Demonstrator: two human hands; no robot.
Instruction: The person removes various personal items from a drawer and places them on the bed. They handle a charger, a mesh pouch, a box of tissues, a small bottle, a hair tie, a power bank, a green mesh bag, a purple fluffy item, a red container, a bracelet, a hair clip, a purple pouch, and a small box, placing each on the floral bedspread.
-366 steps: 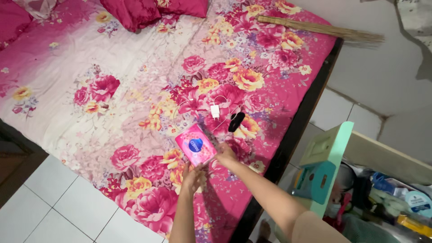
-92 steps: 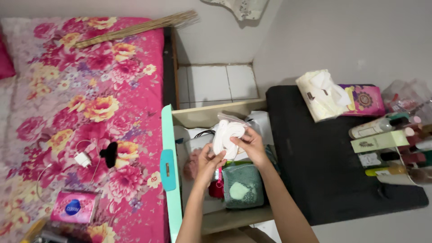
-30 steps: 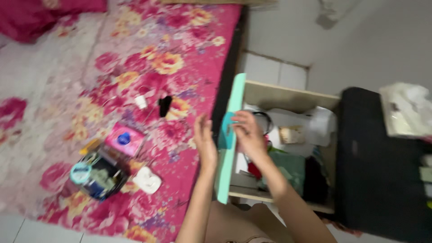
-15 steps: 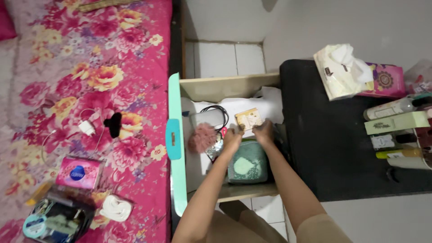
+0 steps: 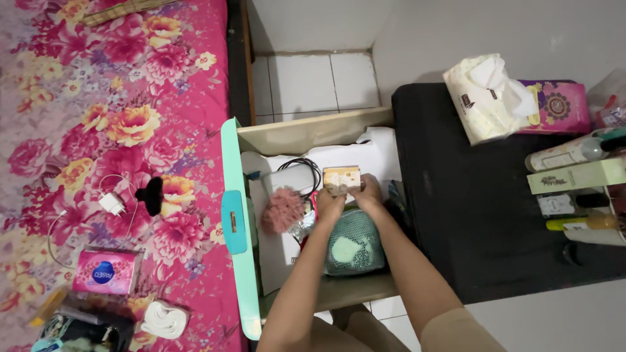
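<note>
Inside the open drawer (image 5: 306, 133), I see a pink puff (image 5: 283, 210), black cable (image 5: 301, 167) and green mesh pouch (image 5: 354, 242) crowding my hands' path.

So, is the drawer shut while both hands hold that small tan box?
No, the drawer stands pulled open, with the left hand and right hand holding the small tan box over it.

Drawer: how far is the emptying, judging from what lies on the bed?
Done: a pink pack and white roll lie on the bed. In hand: both hands, left and right, hold a small box. Left: mesh pouch, pink puff, cable remain in the drawer.
</note>
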